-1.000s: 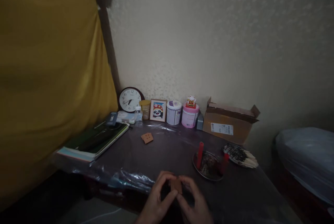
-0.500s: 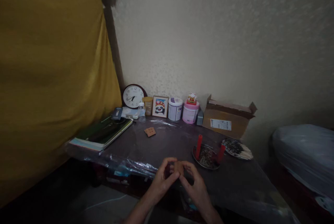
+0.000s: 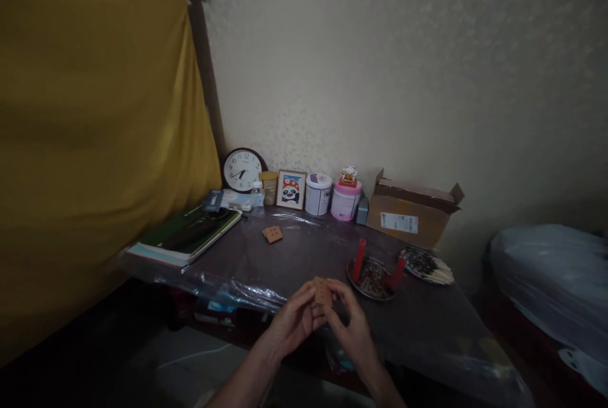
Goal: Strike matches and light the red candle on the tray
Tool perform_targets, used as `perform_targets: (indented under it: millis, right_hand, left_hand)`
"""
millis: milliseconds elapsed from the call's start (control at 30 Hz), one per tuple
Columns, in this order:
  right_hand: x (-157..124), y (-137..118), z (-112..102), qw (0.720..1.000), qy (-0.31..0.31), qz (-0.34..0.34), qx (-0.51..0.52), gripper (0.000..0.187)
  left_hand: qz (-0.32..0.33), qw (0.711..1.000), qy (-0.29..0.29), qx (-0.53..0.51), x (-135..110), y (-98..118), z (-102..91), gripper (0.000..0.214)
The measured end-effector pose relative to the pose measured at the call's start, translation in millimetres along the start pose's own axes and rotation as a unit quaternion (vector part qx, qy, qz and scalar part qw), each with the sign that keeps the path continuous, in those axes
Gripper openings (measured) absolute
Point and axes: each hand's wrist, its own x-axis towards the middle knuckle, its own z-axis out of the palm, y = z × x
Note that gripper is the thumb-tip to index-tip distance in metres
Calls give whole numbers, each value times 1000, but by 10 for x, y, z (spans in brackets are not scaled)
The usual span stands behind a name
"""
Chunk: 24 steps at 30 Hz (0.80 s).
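A small brown block with dark marks on its face (image 3: 322,293) is held up between my two hands near the table's front edge; its exact kind I cannot make out. My left hand (image 3: 292,324) closes on its left side, with some fingers curled underneath. Thumb and fingers of my right hand (image 3: 352,327) grip it from the right. Farther off on the dark table, two thin brown square pieces with similar marks (image 3: 272,234) lie partly overlapping. Two red candles (image 3: 360,260) stand on a round metal plate (image 3: 370,296) to the right of my hands.
Cotton swabs with darkened tips (image 3: 427,267) lie at the right. Along the wall stand a clock (image 3: 242,170), a panda picture frame (image 3: 291,190), a white tin (image 3: 318,196), a pink-lidded tin (image 3: 346,202) and a cardboard box (image 3: 409,211). A green book (image 3: 187,235) lies left.
My hands have tilted the brown block so its marked face shows more, and it sits slightly higher in view. My left fingers have shifted beneath it. The view has moved slightly.
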Motion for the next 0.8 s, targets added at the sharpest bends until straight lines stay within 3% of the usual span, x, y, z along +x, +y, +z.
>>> perform_targets:
  millis: [800]
  right_hand:
    - [6,40,82,992,10,63,106,30]
  left_hand:
    - [19,999,10,-25,49,-95,46,25]
